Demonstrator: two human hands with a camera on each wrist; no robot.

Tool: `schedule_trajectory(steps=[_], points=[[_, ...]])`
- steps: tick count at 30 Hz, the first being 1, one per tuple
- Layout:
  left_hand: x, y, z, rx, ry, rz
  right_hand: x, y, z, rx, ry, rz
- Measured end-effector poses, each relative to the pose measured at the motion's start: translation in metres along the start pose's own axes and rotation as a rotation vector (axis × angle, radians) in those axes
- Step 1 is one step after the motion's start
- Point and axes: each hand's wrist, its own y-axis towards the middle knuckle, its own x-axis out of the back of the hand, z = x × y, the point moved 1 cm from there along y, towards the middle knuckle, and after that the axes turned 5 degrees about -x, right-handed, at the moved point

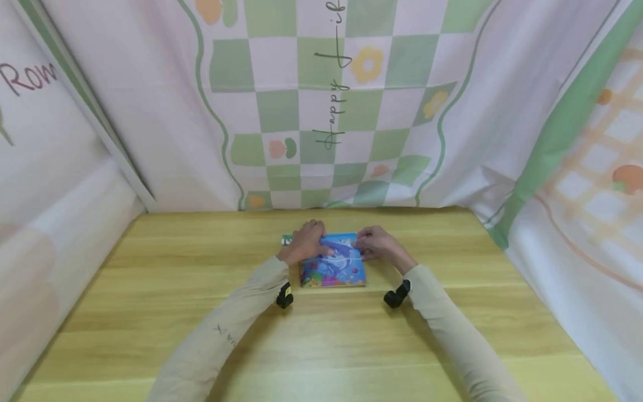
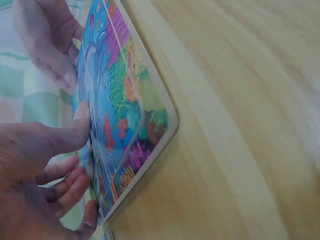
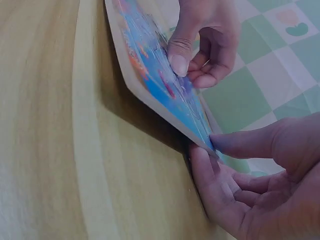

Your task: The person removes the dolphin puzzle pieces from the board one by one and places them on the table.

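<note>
A flat board with a picture of a purple-blue dolphin among coral lies before me, like a tray puzzle with a pale border. My left hand is at its upper left; in the left wrist view the thumb rests on the picture and the fingers are at the side edge. With thumb above and fingers below, my right hand pinches the board's right corner. In the right wrist view that edge is raised, with shadow beneath. A small green-and-white printed piece shows beside the left hand, mostly hidden.
The wood-grain table extends around the board. A checked green-and-white curtain hangs at its back edge, with white cloth along the left side. A black wrist camera sits on the left sleeve and another on the right.
</note>
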Motion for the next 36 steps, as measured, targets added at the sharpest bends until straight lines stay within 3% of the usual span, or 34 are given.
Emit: schedule_trajectory(steps=[7,10,18,25,36], points=[[-0.003,0.005,0.005,-0.028,-0.084,-0.013,-0.007,-0.004,0.007,0.034,-0.109,-0.075],[-0.001,0.006,0.008,-0.054,-0.122,-0.028,-0.006,-0.004,0.008,0.055,-0.118,-0.075],[0.009,0.002,0.021,-0.104,-0.347,-0.077,-0.008,-0.003,0.009,0.039,-0.110,-0.069],[0.007,-0.001,0.032,-0.148,-0.438,-0.124,-0.011,-0.002,0.005,0.035,-0.102,-0.058],[0.049,-0.019,0.057,-0.115,-0.457,-0.145,-0.009,-0.002,0.004,0.061,-0.109,-0.056]])
